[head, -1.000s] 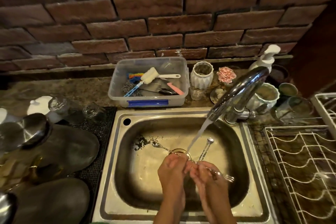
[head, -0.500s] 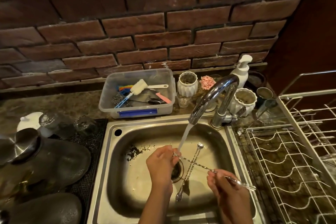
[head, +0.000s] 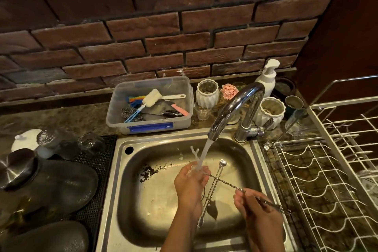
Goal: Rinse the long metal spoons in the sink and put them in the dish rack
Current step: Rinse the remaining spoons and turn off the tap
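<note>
A long twisted metal spoon (head: 229,184) stretches across the steel sink (head: 163,196), held at both ends. My left hand (head: 191,182) grips its bowl end under the running water from the tap (head: 235,108), and water splashes off my fingers. My right hand (head: 252,203) pinches the handle further right, whose forked tip (head: 283,209) points toward the white wire dish rack (head: 319,186). A second long spoon (head: 211,192) lies on the sink bottom beneath the held one, bowl end toward the tap.
A clear plastic tub (head: 150,106) with brushes and a scourer stands behind the sink. White jars (head: 207,93), a soap pump bottle (head: 268,76) and glasses crowd the tap. Dark bowls (head: 61,184) and upturned glasses sit on a black mat at the left. Dark specks lie in the sink.
My hands have moved apart along the spoon: the left stays under the stream, the right has slid toward the handle end. The camera view has shifted right, showing more of the rack.
</note>
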